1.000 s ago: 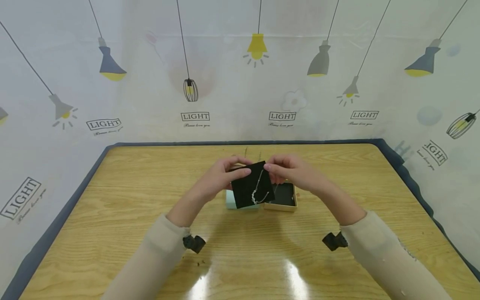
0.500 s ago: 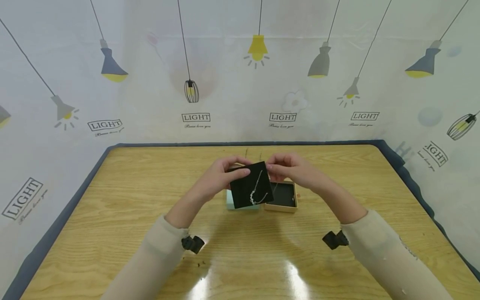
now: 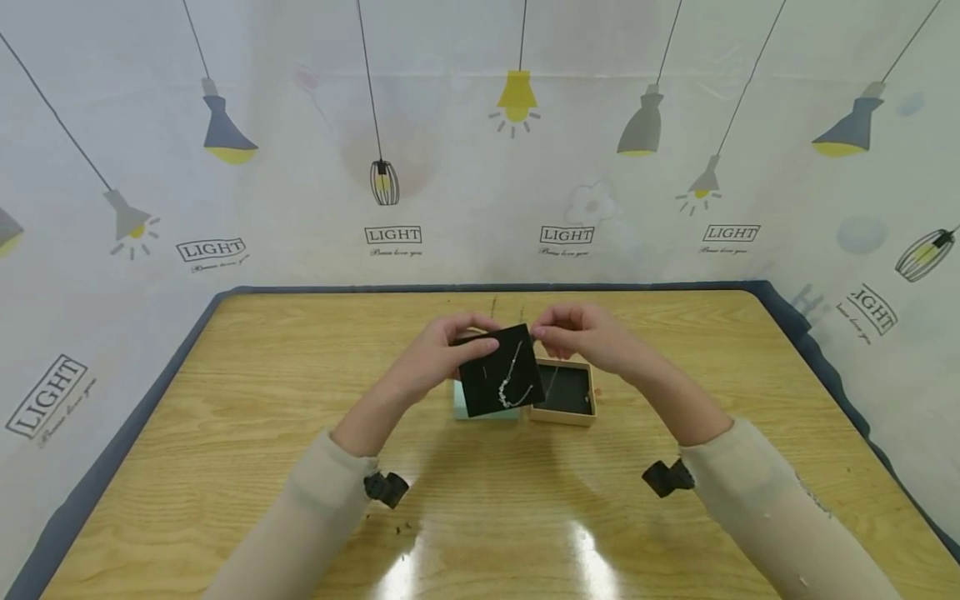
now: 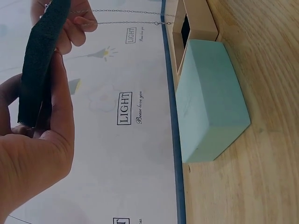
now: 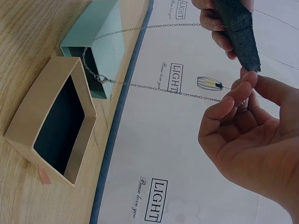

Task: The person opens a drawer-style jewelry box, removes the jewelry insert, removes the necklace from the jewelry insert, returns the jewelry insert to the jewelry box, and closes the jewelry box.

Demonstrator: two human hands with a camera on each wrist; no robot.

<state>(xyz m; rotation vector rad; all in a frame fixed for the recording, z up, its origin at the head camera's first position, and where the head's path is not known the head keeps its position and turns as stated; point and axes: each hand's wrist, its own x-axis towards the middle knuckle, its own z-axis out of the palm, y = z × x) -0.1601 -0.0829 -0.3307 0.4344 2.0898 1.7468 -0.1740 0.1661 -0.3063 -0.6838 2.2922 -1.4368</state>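
Note:
My left hand [image 3: 438, 354] grips a square black jewelry pad [image 3: 480, 385] by its upper left side, thumb on the front face. On that face lies the beaded part of a silver necklace [image 3: 504, 393]. Behind the pad, its thin chain hangs in a long loop, with the clasp [image 5: 101, 78] near the bottom in the right wrist view. My right hand [image 3: 585, 335] is at the pad's upper right corner, finger and thumb pinching the chain there. In the left wrist view the pad [image 4: 39, 60] appears edge-on and slightly bent.
Below the hands, an uncovered tan box [image 5: 87, 91] with a dark lining stands on the wooden table [image 3: 480, 508]. Beside it sits a pale teal box sleeve [image 4: 205, 93], open at one end. A printed curtain [image 3: 480, 183] rises behind the table.
My right hand has drawn slightly up and away from the pad's corner. The pad has shifted a little left, and a short slit now shows on its face.

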